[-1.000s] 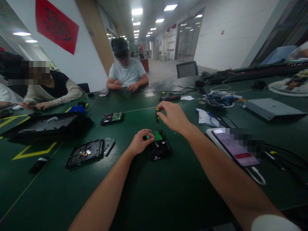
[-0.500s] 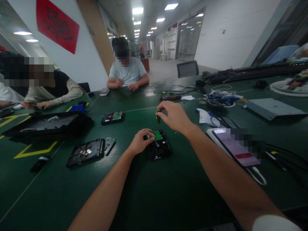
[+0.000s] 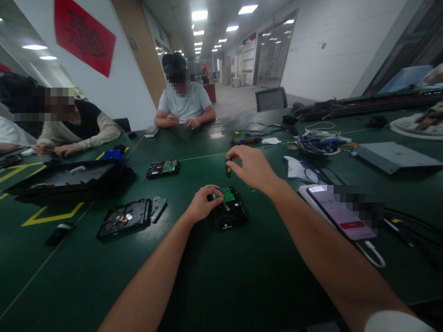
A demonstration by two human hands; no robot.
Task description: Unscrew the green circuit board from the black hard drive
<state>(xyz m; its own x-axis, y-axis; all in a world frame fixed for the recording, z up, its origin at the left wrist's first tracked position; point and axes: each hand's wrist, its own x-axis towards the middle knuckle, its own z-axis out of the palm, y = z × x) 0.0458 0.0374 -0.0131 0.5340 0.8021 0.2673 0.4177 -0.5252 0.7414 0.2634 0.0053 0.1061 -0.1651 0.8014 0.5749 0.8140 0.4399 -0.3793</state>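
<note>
The right hand (image 3: 254, 168) pinches a screwdriver (image 3: 228, 171) nearly upright, shaft down over the hard drive (image 3: 230, 216), which lies on the green table (image 3: 194, 276), long axis running away from the person. The left hand's (image 3: 201, 203) bent fingers touch its left side; whether they grip, I cannot tell. Ceiling lights (image 3: 200, 15) recede behind. The screwdriver's tip is indistinct.

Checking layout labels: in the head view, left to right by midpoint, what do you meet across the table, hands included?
Black tray → untouched near drive → left hand → green-boarded drive → right hand → phone → grey metal box. Screwdriver omitted: it lines up with the green-boarded drive.
</note>
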